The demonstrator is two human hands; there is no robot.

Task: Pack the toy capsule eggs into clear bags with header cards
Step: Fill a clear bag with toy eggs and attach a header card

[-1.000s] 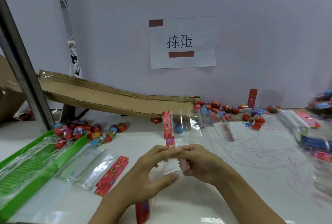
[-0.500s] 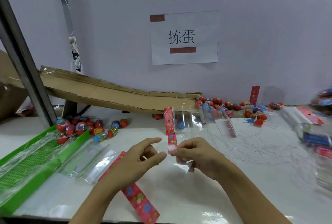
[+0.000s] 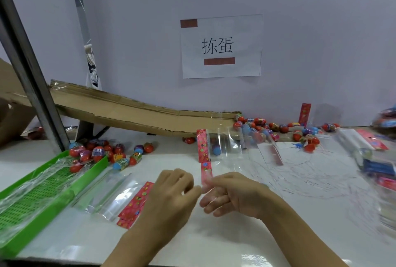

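Header card (image 3: 206,171) upright, pinched between both hands (image 3: 214,193).

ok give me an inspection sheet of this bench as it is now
surface: white table, pen scribbles at right.
job's things: eggs piled by the green tray; more eggs at the chute end; empty bags with red cards lying flat; one bag holds a blue egg.
clutter: blurred packs at right edge.
hands: right hand pinches a clear bag with red card; left hand beside it, fingers loosely curled, holding nothing visible.
cables: thin cord on the wall, upper left.
surroundings: wall sign, metal post.
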